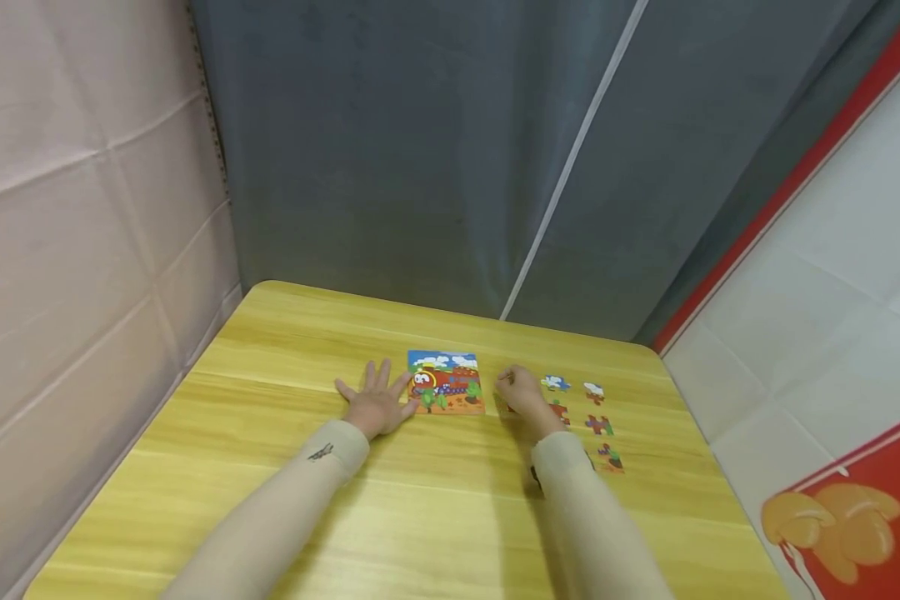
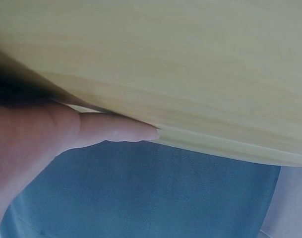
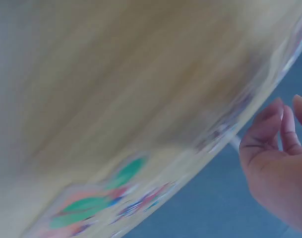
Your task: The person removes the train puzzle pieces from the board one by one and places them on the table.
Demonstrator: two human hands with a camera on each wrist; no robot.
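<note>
Train jigsaw puzzle [image 1: 446, 382], mid-table [image 1: 285, 350], long axis front-to-back: lies between the hands, left hand [image 1: 375, 403] flat with fingers spread touching its left edge, right hand [image 1: 523, 398] curled just right of it, grip indiscernible, loose puzzle pieces [image 1: 598, 425] beyond.

Curtained booth [image 1: 420, 167]; wooden table [image 1: 435, 517]

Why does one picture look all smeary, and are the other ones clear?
Right wrist view: motion blur smears the puzzle colours and the table; only the right hand shows roughly. Left wrist view: soft but readable, the left hand flat on the wood. Head view: sharp, evenly lit, faint shadows beside the sleeves.
</note>
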